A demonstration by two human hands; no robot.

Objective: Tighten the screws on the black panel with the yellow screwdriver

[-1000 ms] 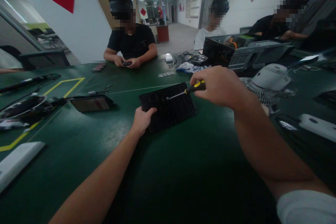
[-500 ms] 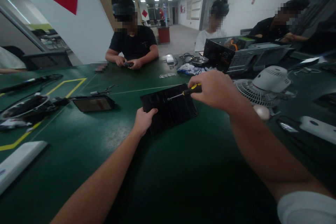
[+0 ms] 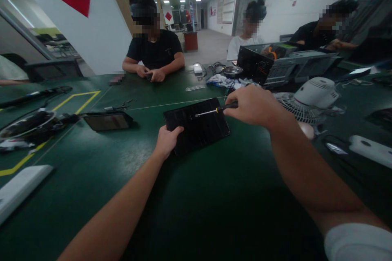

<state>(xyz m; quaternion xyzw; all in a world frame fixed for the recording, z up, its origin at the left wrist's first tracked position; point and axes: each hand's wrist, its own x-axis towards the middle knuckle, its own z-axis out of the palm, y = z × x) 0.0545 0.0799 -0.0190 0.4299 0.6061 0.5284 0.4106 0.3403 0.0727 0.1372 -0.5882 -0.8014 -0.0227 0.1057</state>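
A flat black panel [image 3: 200,130] lies slightly turned on the green table [image 3: 196,195]. My left hand [image 3: 168,140] grips its left edge, thumb on top and the other fingers hidden beneath. Over the panel's far right part, my right hand [image 3: 249,106] is closed round the dark handle of a screwdriver [image 3: 210,111]. The metal shaft points left, and its tip is at a small shiny spot near the middle of the panel's upper half. Whether the tip touches a screw is too small to tell.
A tablet-like device [image 3: 108,121] stands to the left. A white fan [image 3: 315,94] and an open metal computer case [image 3: 284,65] are at right. White bars [image 3: 23,189] lie at both sides. Across the table, a person [image 3: 154,51] handles a small object; others sit farther right.
My right hand has turned slightly round the screwdriver handle, hiding more of its yellow marks. The tip and my left hand have stayed nearly in place.
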